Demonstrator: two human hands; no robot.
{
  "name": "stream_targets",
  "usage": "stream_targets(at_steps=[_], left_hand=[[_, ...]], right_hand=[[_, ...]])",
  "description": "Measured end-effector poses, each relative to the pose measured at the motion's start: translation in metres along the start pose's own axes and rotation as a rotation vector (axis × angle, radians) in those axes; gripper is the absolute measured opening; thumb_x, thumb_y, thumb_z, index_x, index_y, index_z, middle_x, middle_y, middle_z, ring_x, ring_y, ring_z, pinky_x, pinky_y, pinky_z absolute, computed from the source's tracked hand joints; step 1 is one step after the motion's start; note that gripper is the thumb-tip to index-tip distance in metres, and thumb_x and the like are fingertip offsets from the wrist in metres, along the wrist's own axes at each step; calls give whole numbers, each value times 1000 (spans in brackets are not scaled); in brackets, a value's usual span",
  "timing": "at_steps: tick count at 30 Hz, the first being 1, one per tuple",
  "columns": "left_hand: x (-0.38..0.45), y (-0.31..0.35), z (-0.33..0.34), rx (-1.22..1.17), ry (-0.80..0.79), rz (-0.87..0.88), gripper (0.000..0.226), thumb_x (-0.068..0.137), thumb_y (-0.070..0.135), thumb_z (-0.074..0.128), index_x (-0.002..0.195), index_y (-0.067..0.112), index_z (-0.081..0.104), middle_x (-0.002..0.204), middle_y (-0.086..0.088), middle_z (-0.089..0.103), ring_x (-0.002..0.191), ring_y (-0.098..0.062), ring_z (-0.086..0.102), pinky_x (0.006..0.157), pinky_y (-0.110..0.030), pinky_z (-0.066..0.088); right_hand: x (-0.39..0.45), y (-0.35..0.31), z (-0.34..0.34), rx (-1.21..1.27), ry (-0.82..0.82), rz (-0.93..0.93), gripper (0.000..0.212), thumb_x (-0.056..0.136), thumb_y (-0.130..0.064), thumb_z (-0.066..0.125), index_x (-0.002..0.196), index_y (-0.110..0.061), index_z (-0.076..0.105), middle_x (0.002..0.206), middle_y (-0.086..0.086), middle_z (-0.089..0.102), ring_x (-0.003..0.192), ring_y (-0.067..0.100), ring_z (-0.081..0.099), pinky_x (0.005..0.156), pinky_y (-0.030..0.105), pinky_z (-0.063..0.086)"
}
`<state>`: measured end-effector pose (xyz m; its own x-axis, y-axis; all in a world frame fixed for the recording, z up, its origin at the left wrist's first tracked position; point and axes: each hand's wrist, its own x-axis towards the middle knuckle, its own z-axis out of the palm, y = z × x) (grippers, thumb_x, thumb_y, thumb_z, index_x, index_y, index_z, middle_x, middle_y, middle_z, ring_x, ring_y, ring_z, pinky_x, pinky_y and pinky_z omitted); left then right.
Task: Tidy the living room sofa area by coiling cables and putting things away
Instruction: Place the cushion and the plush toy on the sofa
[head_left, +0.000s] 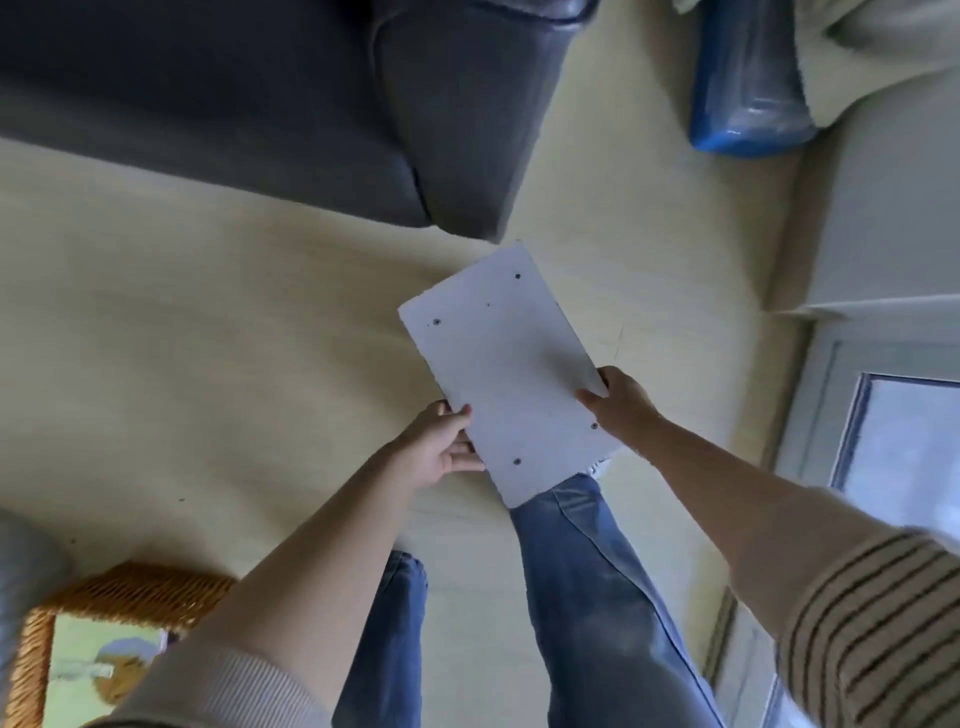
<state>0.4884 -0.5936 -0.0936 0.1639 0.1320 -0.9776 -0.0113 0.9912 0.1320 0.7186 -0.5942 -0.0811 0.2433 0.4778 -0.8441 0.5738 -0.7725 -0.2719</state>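
A flat white rectangular board (506, 371) with a few small dark screw holes hangs over the pale floor, held at its near end by both hands. My left hand (441, 449) grips its left near edge, thumb on top. My right hand (621, 405) grips the right near edge. The board tilts away toward the corner of the dark grey sofa (291, 104). No cables are in view.
A blue plastic-wrapped roll (748, 78) lies at the top right beside a pale cushion (883, 47). A wicker-framed tray (104, 597) sits at the lower left. White cabinet and glass door (893, 415) stand on the right. My jeans-clad legs (587, 597) are below the board.
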Motion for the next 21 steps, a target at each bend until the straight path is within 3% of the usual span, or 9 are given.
stream_targets(at_steps=[4, 7, 10, 12, 15, 17, 19, 21], left_hand=[[28, 35, 96, 76, -9, 7, 11, 103, 20, 50, 102, 10, 47, 108, -19, 62, 97, -37, 64, 84, -58, 52], [48, 61, 161, 93, -13, 5, 14, 101, 19, 53, 100, 8, 46, 110, -20, 62, 102, -39, 63, 92, -65, 48], [72, 88, 216, 87, -41, 20, 28, 102, 19, 52, 122, 2, 45, 121, -24, 60, 108, -41, 63, 91, -68, 47], [87, 105, 252, 90, -58, 37, 32, 104, 20, 48, 130, 2, 45, 126, -24, 60, 109, -42, 64, 87, -66, 51], [99, 122, 298, 74, -54, 79, 25, 107, 21, 38, 120, 4, 50, 120, -20, 63, 100, -40, 65, 83, -61, 53], [103, 132, 329, 31, -78, 108, 22, 108, 19, 35, 118, 6, 50, 115, -20, 63, 93, -38, 66, 79, -56, 53], [109, 139, 356, -40, -85, 116, 21, 108, 18, 34, 123, 8, 45, 114, -19, 61, 92, -37, 66, 75, -52, 54], [115, 151, 382, -99, -84, 106, 24, 107, 17, 35, 129, 9, 39, 113, -18, 57, 99, -39, 63, 75, -51, 54]], right_hand=[[36, 43, -75, 119, 61, 61, 33, 95, -16, 53, 125, -3, 51, 111, 17, 61, 91, 37, 62, 74, 40, 50], [64, 62, -129, 194, 107, 69, 26, 94, -10, 50, 119, -5, 53, 92, 11, 58, 78, 30, 54, 61, 31, 41], [91, 73, -180, 275, 205, 74, 33, 83, 3, 40, 108, -8, 59, 72, 2, 50, 65, 25, 44, 50, 25, 29], [102, 77, -211, 331, 272, 62, 49, 78, 5, 37, 119, -13, 59, 87, 3, 59, 68, 23, 49, 51, 24, 31], [109, 80, -243, 371, 473, 37, 61, 80, 8, 38, 134, -17, 52, 135, 4, 52, 110, 23, 54, 72, 22, 37], [112, 85, -254, 436, 621, 39, 61, 81, 9, 39, 136, -13, 50, 141, 5, 48, 120, 23, 49, 83, 21, 38], [118, 95, -259, 481, 707, 60, 57, 84, 4, 44, 139, -11, 46, 144, 9, 44, 129, 28, 44, 100, 31, 39], [128, 106, -263, 555, 713, 147, 57, 91, -8, 51, 145, -12, 36, 149, 11, 37, 131, 31, 41, 102, 37, 39]])
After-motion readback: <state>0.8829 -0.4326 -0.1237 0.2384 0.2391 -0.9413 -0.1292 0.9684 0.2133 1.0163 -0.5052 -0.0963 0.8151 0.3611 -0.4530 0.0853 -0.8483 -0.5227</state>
